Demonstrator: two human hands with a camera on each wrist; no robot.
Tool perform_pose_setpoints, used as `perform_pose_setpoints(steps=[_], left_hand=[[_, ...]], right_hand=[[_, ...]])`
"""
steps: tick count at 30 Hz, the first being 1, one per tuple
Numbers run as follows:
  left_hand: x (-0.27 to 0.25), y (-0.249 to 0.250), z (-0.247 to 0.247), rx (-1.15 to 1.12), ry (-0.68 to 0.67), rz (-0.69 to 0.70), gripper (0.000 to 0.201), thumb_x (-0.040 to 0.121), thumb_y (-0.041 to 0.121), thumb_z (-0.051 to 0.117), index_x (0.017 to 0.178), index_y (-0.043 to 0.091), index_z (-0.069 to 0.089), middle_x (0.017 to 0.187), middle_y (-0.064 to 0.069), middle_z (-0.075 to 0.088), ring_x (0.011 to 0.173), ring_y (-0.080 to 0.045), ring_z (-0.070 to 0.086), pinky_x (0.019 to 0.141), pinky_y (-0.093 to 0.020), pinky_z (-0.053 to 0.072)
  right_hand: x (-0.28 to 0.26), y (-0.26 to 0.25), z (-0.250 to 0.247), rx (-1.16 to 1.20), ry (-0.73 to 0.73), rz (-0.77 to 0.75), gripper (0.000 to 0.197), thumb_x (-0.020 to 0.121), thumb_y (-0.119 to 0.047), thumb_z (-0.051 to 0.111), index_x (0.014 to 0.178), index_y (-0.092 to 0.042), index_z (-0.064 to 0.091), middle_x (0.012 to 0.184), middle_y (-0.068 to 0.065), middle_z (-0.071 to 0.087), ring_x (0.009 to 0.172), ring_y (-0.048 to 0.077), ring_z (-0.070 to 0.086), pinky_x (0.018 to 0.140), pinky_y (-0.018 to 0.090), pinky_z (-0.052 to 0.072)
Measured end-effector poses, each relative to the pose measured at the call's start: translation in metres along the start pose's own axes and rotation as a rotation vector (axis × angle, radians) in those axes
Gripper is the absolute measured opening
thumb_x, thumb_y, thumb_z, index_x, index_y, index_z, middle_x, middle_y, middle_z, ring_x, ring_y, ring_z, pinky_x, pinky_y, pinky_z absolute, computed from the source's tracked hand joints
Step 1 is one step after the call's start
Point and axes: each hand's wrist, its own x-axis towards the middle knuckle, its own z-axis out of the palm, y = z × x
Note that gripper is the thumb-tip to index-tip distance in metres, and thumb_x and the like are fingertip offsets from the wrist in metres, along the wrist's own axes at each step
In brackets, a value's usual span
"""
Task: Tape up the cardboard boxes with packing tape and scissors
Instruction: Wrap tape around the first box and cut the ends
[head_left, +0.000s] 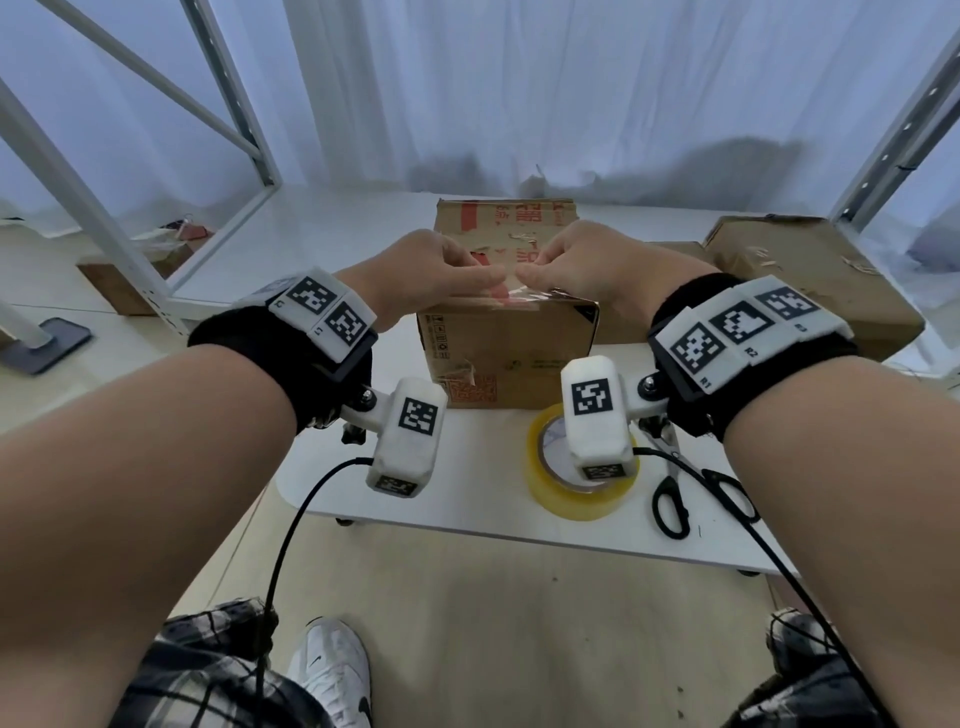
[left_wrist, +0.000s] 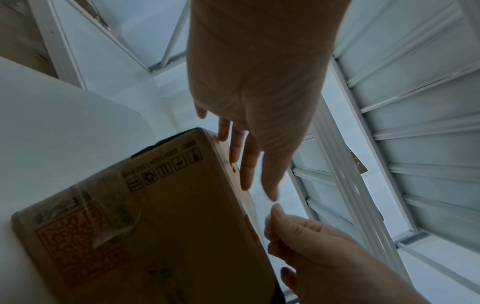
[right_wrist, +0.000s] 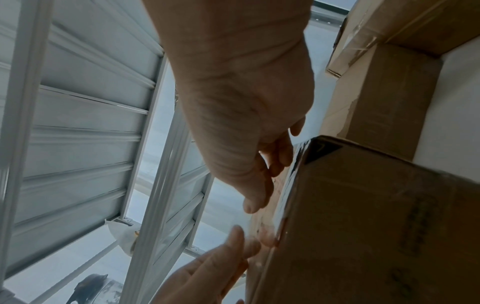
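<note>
A brown cardboard box (head_left: 509, 348) (left_wrist: 155, 226) (right_wrist: 363, 226) stands on the white table (head_left: 467, 519). Both hands lie on its top near the front edge, thumbs almost touching. My left hand (head_left: 483, 270) (left_wrist: 257, 185) has straight fingers laid flat on the top. My right hand (head_left: 540, 265) (right_wrist: 265, 185) presses its thumb and slightly bent fingers on a strip of clear tape (head_left: 545, 297) that runs along that edge. A yellowish tape roll (head_left: 540, 483) lies in front of the box, partly hidden by the wrist camera. Black scissors (head_left: 657, 512) lie to its right.
More cardboard boxes (head_left: 810, 280) (right_wrist: 384, 102) sit on the table to the right, close behind my right wrist. A white metal rack frame (head_left: 104, 223) stands on the left, another upright at the far right. White curtains hang behind the table.
</note>
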Motion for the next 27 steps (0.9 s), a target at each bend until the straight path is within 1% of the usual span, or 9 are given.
perform_pose_setpoints(steps=[2,5,8,12,18,20,22,24,27], left_hand=[[0.002,0.0,0.001,-0.008,0.028,-0.017,0.029,0.078,0.035,0.075,0.089,0.009,0.075,0.102,-0.001,0.067,0.098,-0.018,0.061,0.076,-0.026,0.052],[0.005,0.0,0.002,0.012,0.048,-0.023,0.028,0.074,0.036,0.078,0.084,0.01,0.074,0.098,-0.004,0.069,0.097,-0.021,0.063,0.084,-0.035,0.055],[0.008,-0.002,0.004,0.051,0.068,-0.033,0.023,0.073,0.04,0.079,0.075,0.018,0.073,0.097,-0.001,0.069,0.099,-0.022,0.062,0.088,-0.041,0.054],[0.011,-0.004,0.007,0.151,0.107,-0.029,0.024,0.071,0.048,0.077,0.065,0.025,0.072,0.096,0.002,0.066,0.108,-0.027,0.055,0.093,-0.049,0.049],[0.015,-0.005,0.011,0.296,0.17,-0.04,0.026,0.075,0.053,0.07,0.067,0.028,0.067,0.11,0.001,0.056,0.114,-0.025,0.043,0.096,-0.049,0.045],[0.015,-0.003,0.011,0.37,0.184,-0.04,0.026,0.079,0.051,0.068,0.069,0.027,0.061,0.114,0.0,0.05,0.115,-0.025,0.039,0.098,-0.049,0.042],[0.014,-0.003,0.01,0.407,0.187,-0.043,0.031,0.08,0.051,0.067,0.074,0.024,0.055,0.114,-0.003,0.047,0.114,-0.025,0.039,0.099,-0.047,0.042],[0.014,-0.005,0.01,0.403,0.186,-0.042,0.033,0.081,0.051,0.067,0.082,0.021,0.053,0.116,-0.005,0.047,0.113,-0.024,0.038,0.099,-0.043,0.042],[0.013,-0.005,0.011,0.374,0.175,-0.031,0.028,0.08,0.052,0.067,0.089,0.029,0.055,0.115,0.0,0.044,0.112,-0.022,0.036,0.1,-0.046,0.04]], right_hand=[[0.002,0.001,0.001,0.028,0.014,0.005,0.036,0.092,-0.028,0.061,0.086,0.006,0.066,0.099,0.026,0.065,0.083,0.024,0.051,0.082,0.039,0.049],[0.005,0.0,0.004,0.049,0.021,0.022,0.026,0.091,-0.027,0.062,0.079,-0.004,0.061,0.09,0.018,0.062,0.08,0.023,0.051,0.075,0.032,0.045],[0.008,0.002,0.006,0.042,0.018,0.035,0.029,0.092,-0.028,0.062,0.072,-0.007,0.057,0.08,0.007,0.058,0.079,0.02,0.053,0.074,0.031,0.044],[0.012,0.002,0.009,-0.028,0.021,0.043,0.024,0.091,-0.033,0.062,0.083,-0.011,0.06,0.078,0.001,0.056,0.082,0.019,0.055,0.069,0.027,0.044],[0.017,0.002,0.013,-0.139,0.047,0.051,0.031,0.083,-0.048,0.066,0.07,-0.022,0.055,0.08,0.0,0.057,0.094,0.025,0.061,0.09,0.044,0.049],[0.018,0.002,0.015,-0.163,0.061,0.057,0.035,0.08,-0.053,0.067,0.075,-0.02,0.056,0.08,-0.002,0.056,0.093,0.023,0.06,0.085,0.04,0.05],[0.018,0.001,0.016,-0.214,0.08,0.033,0.038,0.083,-0.051,0.066,0.087,-0.014,0.06,0.085,0.0,0.058,0.09,0.02,0.058,0.075,0.031,0.045],[0.017,-0.002,0.017,-0.258,0.095,0.016,0.039,0.085,-0.05,0.064,0.094,-0.012,0.059,0.091,0.003,0.058,0.089,0.019,0.055,0.072,0.028,0.041],[0.018,-0.004,0.021,-0.316,0.13,0.02,0.04,0.088,-0.049,0.063,0.097,-0.011,0.054,0.088,0.003,0.052,0.08,0.018,0.051,0.067,0.027,0.04]])
